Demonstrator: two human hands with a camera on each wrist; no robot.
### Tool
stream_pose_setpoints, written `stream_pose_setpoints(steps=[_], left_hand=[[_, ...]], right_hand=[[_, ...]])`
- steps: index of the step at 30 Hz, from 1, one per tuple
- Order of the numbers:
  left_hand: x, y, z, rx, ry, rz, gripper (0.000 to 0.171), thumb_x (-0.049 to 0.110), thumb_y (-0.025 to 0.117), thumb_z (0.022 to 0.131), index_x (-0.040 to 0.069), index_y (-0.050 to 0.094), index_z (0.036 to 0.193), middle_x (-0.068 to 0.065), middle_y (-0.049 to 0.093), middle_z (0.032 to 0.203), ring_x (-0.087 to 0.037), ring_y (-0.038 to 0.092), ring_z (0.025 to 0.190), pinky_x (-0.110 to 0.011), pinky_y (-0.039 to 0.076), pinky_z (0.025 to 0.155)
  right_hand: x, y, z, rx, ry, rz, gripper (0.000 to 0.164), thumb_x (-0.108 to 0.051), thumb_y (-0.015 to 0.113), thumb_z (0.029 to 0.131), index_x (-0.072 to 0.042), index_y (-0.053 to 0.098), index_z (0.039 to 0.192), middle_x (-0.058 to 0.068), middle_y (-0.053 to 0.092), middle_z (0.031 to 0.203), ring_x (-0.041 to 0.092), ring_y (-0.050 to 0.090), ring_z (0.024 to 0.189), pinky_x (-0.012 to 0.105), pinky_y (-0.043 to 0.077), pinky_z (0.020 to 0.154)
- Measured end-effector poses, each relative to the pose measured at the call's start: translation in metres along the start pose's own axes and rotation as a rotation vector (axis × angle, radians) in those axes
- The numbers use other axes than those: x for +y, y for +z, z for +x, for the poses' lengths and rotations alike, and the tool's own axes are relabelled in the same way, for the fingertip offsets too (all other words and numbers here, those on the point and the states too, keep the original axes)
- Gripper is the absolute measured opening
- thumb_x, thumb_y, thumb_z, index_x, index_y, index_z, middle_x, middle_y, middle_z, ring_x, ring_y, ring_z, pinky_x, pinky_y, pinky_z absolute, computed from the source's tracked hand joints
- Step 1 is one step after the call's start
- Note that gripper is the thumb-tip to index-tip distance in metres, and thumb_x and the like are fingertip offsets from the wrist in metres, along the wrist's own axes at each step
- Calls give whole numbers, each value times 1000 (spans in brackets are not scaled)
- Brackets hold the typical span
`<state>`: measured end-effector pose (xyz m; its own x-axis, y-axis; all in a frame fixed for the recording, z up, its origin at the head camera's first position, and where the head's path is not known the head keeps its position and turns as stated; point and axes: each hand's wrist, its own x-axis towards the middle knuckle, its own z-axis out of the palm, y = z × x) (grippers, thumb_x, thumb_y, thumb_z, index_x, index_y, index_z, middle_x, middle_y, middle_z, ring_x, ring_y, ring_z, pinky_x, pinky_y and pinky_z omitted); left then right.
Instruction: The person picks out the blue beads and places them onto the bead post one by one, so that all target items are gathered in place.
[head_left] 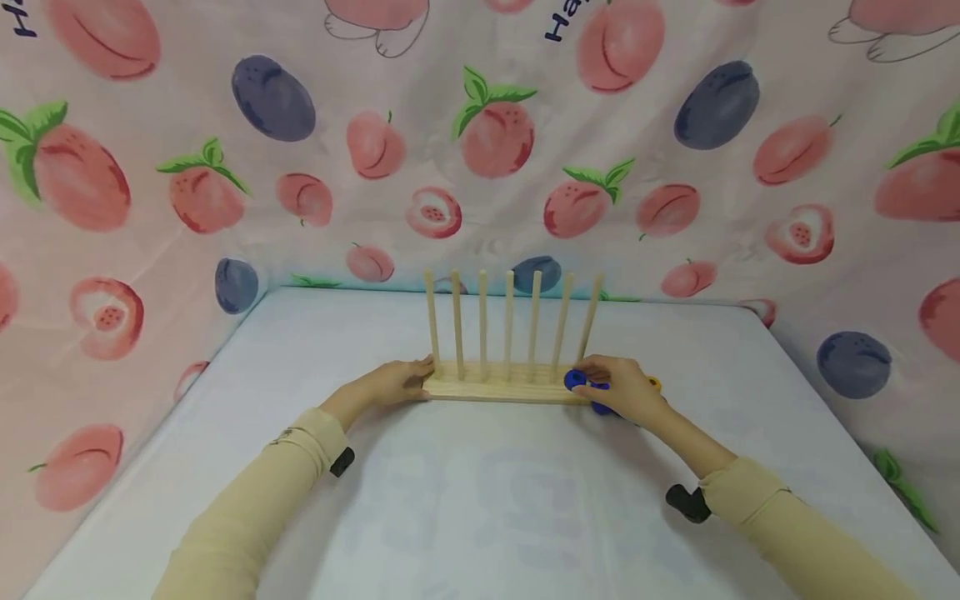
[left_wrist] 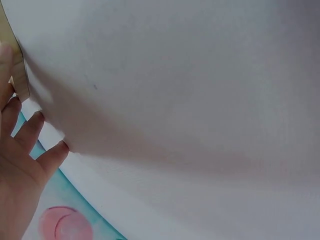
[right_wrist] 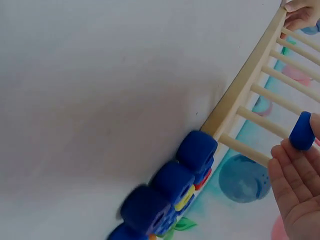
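Observation:
A pale wooden peg board [head_left: 502, 392] with several upright pegs stands on the table. At its left end my left hand [head_left: 393, 384] grips the base, thumb at the front edge and fingers behind. The left wrist view shows only a corner of the base [left_wrist: 20, 77], with the outer fingers spread. Between thumb and fingertips my right hand [head_left: 630, 393] pinches a blue bead [right_wrist: 302, 132], close to the rightmost pegs. More blue beads [right_wrist: 172, 181] sit in a row off the board's right end, partly hidden by the right hand in the head view.
Among the blue beads are a yellow bead [right_wrist: 184, 197] and a red bead [right_wrist: 203, 179]. A white cloth covers the table [head_left: 480, 500]. Behind it hangs a fruit-printed curtain [head_left: 420, 158], close to the table's far edge.

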<state>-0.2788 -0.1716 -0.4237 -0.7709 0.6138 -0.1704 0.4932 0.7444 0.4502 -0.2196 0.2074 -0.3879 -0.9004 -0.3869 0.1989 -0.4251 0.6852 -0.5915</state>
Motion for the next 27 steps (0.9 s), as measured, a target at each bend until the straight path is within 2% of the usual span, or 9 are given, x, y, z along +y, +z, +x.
stream_pose_setpoints(steps=[2, 3, 9, 10, 18, 27], left_hand=[[-1, -1, 0, 10, 10, -3, 62, 27, 60, 92, -2, 36, 142, -18, 26, 152, -38, 28, 139, -50, 26, 115], [-1, -1, 0, 12, 11, -8, 62, 27, 60, 92, -2, 36, 141, -18, 26, 151, -38, 28, 139, -50, 26, 115], [2, 1, 1, 30, 0, -18, 64, 28, 63, 90, -3, 38, 140, -19, 29, 150, -40, 29, 138, -50, 26, 114], [3, 0, 1, 33, -3, -17, 64, 27, 63, 90, -3, 38, 140, -18, 29, 150, -40, 29, 138, -51, 26, 114], [2, 1, 1, 36, 0, -10, 64, 29, 63, 89, -4, 40, 139, -18, 30, 149, -39, 30, 138, -50, 27, 114], [2, -1, 3, 35, -17, -20, 64, 27, 65, 88, -3, 40, 139, -18, 32, 148, -39, 30, 138, -50, 27, 114]], right_hand=[[-1, 3, 4, -3, 4, 21, 32, -12, 69, 85, 5, 63, 112, 22, 68, 107, 34, 66, 97, 44, 56, 84], [2, 6, 6, -2, 8, 24, 36, -22, 68, 87, 3, 64, 112, 20, 68, 107, 33, 66, 98, 43, 56, 84], [0, 14, 12, 12, 20, 55, 36, -24, 68, 87, 3, 65, 111, 19, 69, 104, 31, 66, 96, 40, 57, 83], [-3, 15, 13, 14, 16, 64, 32, -14, 69, 85, 4, 64, 111, 21, 69, 105, 33, 66, 96, 41, 57, 82], [-10, 32, 20, 26, -33, 103, 32, -14, 70, 85, 5, 65, 109, 20, 69, 104, 32, 67, 94, 39, 57, 82], [-30, 33, 33, -13, -91, 95, 30, -13, 70, 85, 3, 65, 110, 19, 69, 107, 30, 67, 96, 40, 56, 85]])
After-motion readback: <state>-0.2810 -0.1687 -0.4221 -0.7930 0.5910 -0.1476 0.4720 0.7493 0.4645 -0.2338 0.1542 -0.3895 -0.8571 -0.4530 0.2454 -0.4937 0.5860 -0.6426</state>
